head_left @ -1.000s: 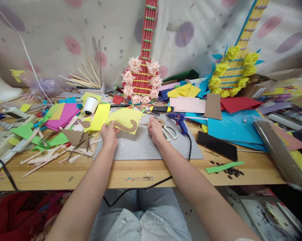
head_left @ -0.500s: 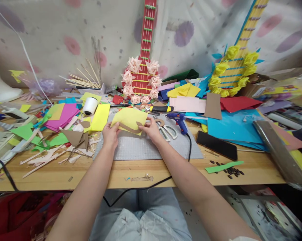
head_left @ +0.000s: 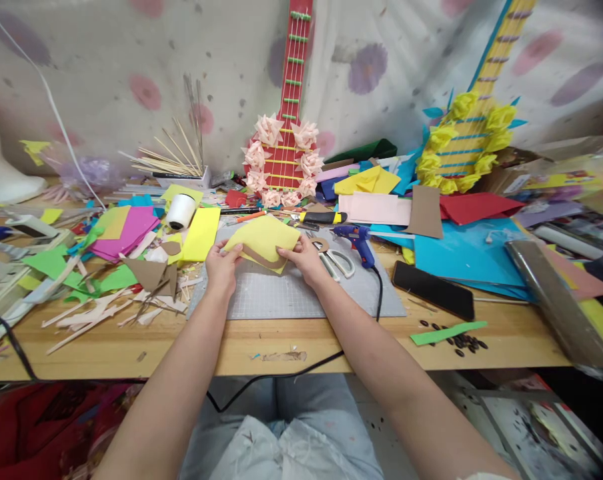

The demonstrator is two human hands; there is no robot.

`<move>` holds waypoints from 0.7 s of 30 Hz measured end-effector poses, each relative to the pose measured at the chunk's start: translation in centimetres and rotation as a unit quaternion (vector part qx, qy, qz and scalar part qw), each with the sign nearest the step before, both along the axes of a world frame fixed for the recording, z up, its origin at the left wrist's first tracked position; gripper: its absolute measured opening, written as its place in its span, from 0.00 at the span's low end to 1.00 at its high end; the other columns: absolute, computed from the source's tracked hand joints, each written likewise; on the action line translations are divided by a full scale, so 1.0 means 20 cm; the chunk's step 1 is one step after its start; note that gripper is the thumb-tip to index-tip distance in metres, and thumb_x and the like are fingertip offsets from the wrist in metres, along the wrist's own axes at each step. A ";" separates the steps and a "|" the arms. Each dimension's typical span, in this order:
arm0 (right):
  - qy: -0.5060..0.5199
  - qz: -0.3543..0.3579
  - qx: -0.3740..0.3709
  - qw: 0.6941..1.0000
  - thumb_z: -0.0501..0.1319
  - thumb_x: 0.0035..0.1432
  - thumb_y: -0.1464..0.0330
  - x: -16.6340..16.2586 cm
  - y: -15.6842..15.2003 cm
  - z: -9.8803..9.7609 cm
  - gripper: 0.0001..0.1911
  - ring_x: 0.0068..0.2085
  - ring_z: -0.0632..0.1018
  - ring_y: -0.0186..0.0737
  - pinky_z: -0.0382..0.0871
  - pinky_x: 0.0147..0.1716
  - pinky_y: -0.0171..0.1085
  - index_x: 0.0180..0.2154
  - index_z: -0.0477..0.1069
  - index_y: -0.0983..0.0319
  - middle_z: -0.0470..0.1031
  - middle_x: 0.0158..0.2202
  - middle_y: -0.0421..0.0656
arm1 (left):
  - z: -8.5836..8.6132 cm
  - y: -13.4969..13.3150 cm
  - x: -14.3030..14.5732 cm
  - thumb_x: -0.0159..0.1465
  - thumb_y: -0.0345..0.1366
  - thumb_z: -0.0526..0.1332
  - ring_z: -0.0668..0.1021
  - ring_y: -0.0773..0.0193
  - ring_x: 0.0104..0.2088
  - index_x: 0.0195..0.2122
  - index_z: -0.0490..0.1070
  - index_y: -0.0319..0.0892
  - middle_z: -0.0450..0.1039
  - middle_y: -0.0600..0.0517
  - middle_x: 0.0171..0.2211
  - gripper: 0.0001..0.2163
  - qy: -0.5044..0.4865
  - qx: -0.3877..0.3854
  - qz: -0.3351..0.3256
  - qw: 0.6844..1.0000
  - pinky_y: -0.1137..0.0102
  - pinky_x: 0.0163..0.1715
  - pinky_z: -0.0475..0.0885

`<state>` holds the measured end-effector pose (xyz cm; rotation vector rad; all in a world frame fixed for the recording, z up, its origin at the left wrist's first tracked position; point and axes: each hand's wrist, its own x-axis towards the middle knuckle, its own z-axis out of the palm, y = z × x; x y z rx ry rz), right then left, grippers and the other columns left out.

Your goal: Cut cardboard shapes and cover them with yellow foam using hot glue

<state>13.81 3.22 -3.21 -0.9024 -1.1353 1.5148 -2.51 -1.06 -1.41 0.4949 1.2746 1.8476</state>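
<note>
Just above frame centre, over grey cutting mat [head_left: 291, 293]: yellow sheet [head_left: 264, 237] with curved brown cardboard strip [head_left: 260, 258] against its near face. Pinched at left edge by left hand [head_left: 221, 265] and at right edge by right hand [head_left: 307, 259], both closed on sheet and strip. Long axis of strip left to right across the frame, dipping slightly rightward. Scissors [head_left: 337, 262] and blue glue gun [head_left: 356, 237] just to the right.
</note>
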 end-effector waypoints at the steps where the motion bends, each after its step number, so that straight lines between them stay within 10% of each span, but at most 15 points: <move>1: 0.000 0.010 0.006 1.000 0.71 0.32 0.65 0.00 0.00 0.00 0.30 0.38 0.78 0.38 0.71 0.43 0.41 0.40 0.64 0.60 0.78 0.39 0.42 | 0.00 0.00 0.00 0.43 0.26 0.67 0.75 0.71 0.24 0.34 0.62 0.40 0.71 0.56 0.25 0.18 0.002 -0.004 0.010 1.000 0.74 0.28 0.72; 14: 0.041 0.010 -0.017 0.999 0.70 0.33 0.69 -0.01 -0.01 0.01 0.22 0.41 0.77 0.40 0.70 0.44 0.39 0.35 0.72 0.63 0.77 0.42 0.45 | -0.01 -0.02 0.05 0.45 0.30 0.68 0.78 0.67 0.28 0.37 0.60 0.41 0.76 0.52 0.30 0.21 -0.012 0.011 -0.107 0.994 0.71 0.28 0.74; 21: 0.028 0.025 -0.016 0.999 0.70 0.34 0.69 -0.02 -0.03 0.01 0.22 0.41 0.77 0.40 0.70 0.44 0.39 0.36 0.72 0.63 0.77 0.42 0.45 | -0.03 -0.02 0.06 0.41 0.26 0.68 0.78 0.67 0.26 0.35 0.60 0.41 0.75 0.55 0.26 0.22 0.026 0.007 -0.064 0.998 0.72 0.25 0.74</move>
